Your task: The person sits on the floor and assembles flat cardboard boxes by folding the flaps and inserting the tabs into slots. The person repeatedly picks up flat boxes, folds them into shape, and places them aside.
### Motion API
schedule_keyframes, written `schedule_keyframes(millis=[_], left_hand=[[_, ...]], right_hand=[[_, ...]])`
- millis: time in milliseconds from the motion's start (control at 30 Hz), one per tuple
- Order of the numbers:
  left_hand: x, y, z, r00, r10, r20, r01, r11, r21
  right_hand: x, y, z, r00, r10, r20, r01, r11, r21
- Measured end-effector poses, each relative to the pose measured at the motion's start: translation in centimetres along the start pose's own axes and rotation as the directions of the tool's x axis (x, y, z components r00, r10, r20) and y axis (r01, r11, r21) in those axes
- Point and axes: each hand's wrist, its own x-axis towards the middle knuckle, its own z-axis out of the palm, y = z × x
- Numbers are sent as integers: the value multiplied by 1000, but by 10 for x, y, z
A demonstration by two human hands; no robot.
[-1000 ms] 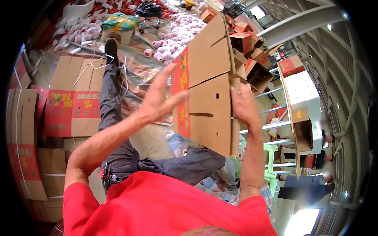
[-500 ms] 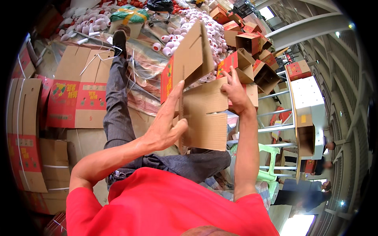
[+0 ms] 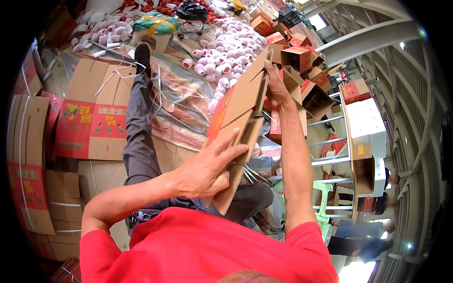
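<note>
A partly flattened cardboard carton (image 3: pixel 239 104), brown with a red printed side, stands tilted in front of me. Its flaps lie close together, with narrow gaps between the layers. At its near end my left hand (image 3: pixel 207 170) is closed on the board, fingers along the side and thumb bent by the edge. My right hand (image 3: pixel 279 89) grips the far right edge; the carton partly hides its fingers. Below the carton, beside my knee, a bundle of thin pale straps (image 3: pixel 255 174) shows.
Flattened cartons (image 3: pixel 96 111) and a strapped stack (image 3: pixel 28 137) lie to my left. Ahead are many net-wrapped fruits (image 3: pixel 236 45) on plastic sheeting and a tub with a green cover (image 3: pixel 155 23). Open boxes (image 3: pixel 297 59), a metal-legged table (image 3: pixel 351 141) and a green stool (image 3: pixel 323 198) stand right.
The carton has gone from spread open to nearly flat, its right panel swung inward. My right hand has moved up to the far edge; my left has shifted slightly right and down.
</note>
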Motion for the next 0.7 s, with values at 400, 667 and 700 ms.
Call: schedule_keyframes(millis=[400, 667, 700], left_hand=[[-9, -50, -53, 898, 435, -65, -361, 813, 457], [40, -53, -46, 664, 733, 145, -746, 637, 196], [42, -54, -45, 631, 764, 133, -771, 601, 210]], right_hand=[[-26, -12, -31, 981, -190, 30, 190, 982, -3], [-42, 2, -71, 653, -744, 144, 699, 518, -493], [-53, -6, -51, 671, -732, 121, 679, 539, -499]])
